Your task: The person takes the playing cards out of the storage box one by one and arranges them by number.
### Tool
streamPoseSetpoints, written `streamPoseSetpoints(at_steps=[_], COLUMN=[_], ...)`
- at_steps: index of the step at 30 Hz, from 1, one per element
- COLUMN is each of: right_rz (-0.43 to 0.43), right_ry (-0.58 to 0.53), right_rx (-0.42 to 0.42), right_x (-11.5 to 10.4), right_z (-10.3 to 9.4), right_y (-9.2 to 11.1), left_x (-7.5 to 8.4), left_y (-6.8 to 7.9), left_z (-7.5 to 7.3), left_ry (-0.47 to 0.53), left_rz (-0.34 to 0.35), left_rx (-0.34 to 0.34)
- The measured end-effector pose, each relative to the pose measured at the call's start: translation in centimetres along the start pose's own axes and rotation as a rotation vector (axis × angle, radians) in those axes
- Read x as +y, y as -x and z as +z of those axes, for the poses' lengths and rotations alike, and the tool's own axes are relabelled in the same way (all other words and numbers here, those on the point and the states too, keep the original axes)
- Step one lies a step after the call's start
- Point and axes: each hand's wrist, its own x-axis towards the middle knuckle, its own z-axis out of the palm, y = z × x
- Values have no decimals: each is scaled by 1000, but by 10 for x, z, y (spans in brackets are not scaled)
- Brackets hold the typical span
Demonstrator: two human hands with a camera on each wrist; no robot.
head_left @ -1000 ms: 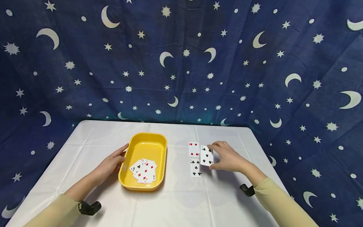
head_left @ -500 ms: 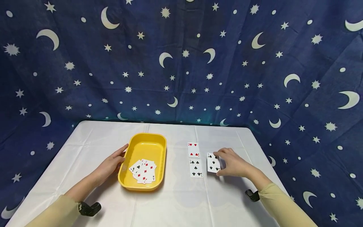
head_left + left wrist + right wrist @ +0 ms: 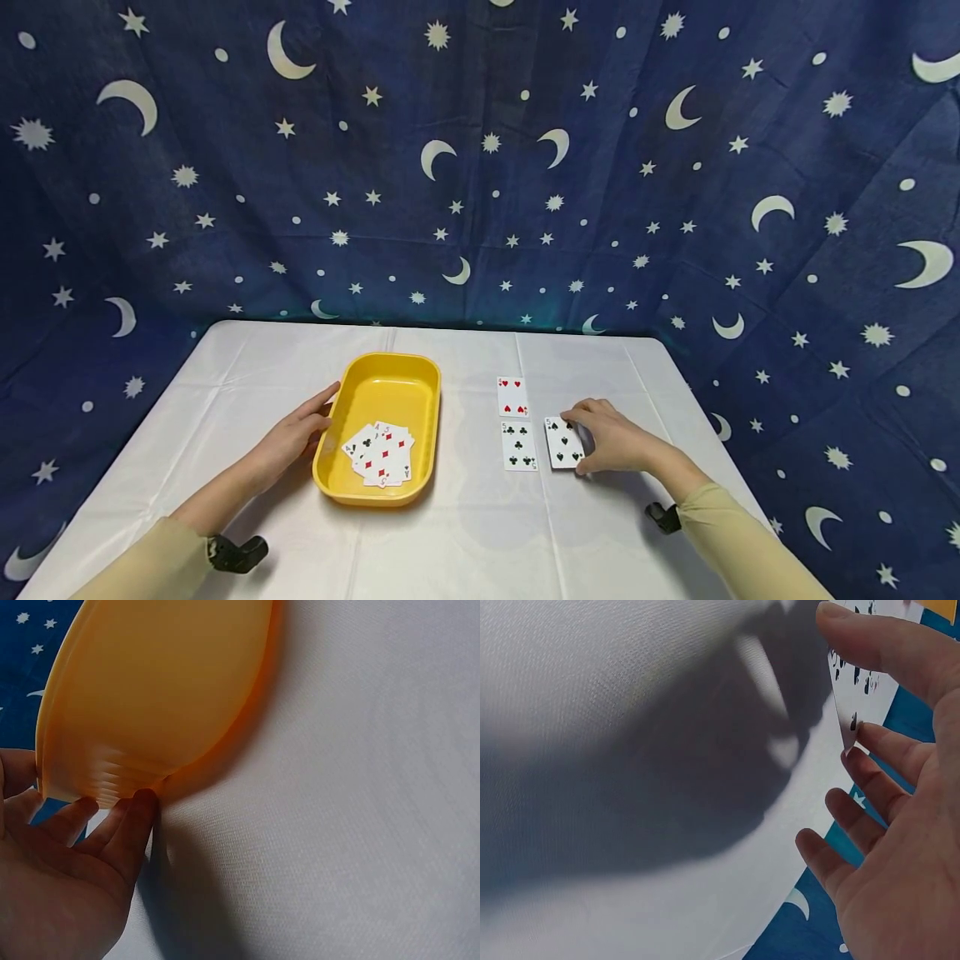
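Note:
My right hand pinches a five of spades playing card by its right side, thumb at the lower corner and fingers at the upper one. The card is low over the table, right of a five of clubs. Above that lies a four of hearts. In the right wrist view the card is seen steeply from the side. My left hand touches the left side of a yellow tray. In the left wrist view its fingertips rest against the tray's outer wall.
Inside the tray, a loose pile of face-up cards has a five of diamonds on top. A white cloth covers the table. Behind it hangs a dark blue curtain with moons and stars.
My right hand has moved the five of spades right and toward me, from overlapping the other two cards to beside the five of clubs, and lowered it. The left hand keeps its place.

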Motion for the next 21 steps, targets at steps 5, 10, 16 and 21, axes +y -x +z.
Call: streamPoseSetpoints(at_steps=[5,10,16,21], right_rz=[-8,-11,-12,-4], right_ry=[6,13,23,28], right_rx=[-19,-36,-47,-51], right_x=[3,4,2,3], right_z=[4,6,6,8], right_y=[-3,-6,-7,-9], left_x=[0,4,9,10], left_y=[0,0,2,3], left_z=[0,-1,1,1], left_ry=[1,54,118,124], left_rz=[-6,-24,-38,-37], left_rx=[-3,-8,-18,-18])
